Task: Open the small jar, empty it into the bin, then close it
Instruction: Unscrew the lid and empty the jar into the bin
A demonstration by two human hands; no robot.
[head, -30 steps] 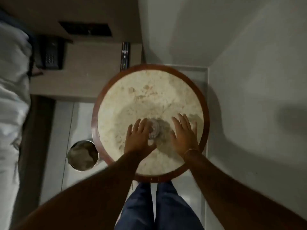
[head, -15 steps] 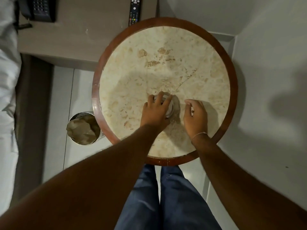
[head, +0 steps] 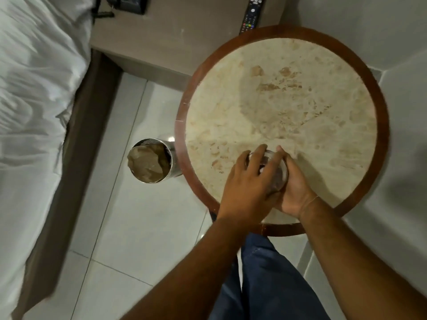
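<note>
A small clear glass jar [head: 276,173] is held between both hands above the near edge of the round table [head: 288,107]. My left hand [head: 248,187] lies over its top and left side, fingers spread across the lid. My right hand [head: 294,189] cups it from the right and underneath. Most of the jar is hidden by my fingers, and I cannot tell whether the lid is on tight. A metal bin [head: 151,160] lined with a brown bag stands on the floor left of the table.
A bed with white sheets [head: 32,100] fills the left. A bedside unit [head: 184,31] at the back carries a remote control [head: 250,13] and a phone [head: 126,3]. Pale floor tiles [head: 143,227] lie between bed and table. My legs in blue trousers [head: 265,280] are below.
My right hand has moved in from beside the jar and now cups it. The jar has come towards the table's near edge. The view has shifted left, showing more bed.
</note>
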